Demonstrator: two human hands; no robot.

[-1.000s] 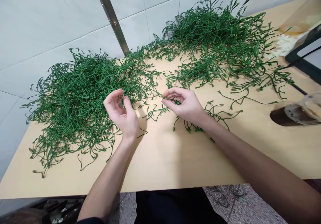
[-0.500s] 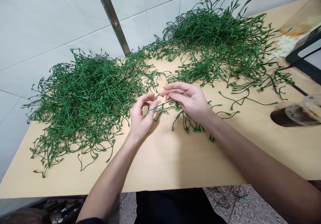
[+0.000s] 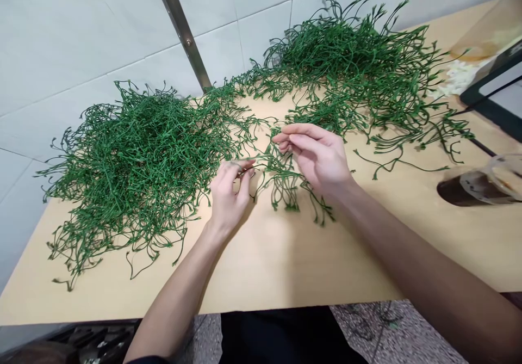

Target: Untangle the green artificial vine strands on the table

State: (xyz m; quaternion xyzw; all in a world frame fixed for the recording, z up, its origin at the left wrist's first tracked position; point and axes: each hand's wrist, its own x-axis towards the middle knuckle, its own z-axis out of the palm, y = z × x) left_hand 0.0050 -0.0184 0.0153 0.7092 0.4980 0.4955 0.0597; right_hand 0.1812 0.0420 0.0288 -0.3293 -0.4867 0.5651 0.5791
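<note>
My left hand (image 3: 230,192) pinches the end of a thin green artificial sprig (image 3: 285,182) just above the wooden table (image 3: 285,260). My right hand (image 3: 320,157) grips the same sprig's other end with curled fingers, so its branchlets hang down between and below the two hands. A big heap of the same green sprigs (image 3: 134,162) lies to the left of my left hand. A second heap (image 3: 359,65) spreads along the back right by the wall.
A clear plastic cup with dark drink (image 3: 481,184) lies at the right edge. A black device with a cable (image 3: 493,94) and a clear bag holding white bits (image 3: 465,73) sit at the far right. White tiled wall with a metal strip (image 3: 181,26) stands behind.
My left hand left the left heap and came to the middle, pinching the sprig. My right hand has lifted the sprig up and slightly back; its branches now dangle.
</note>
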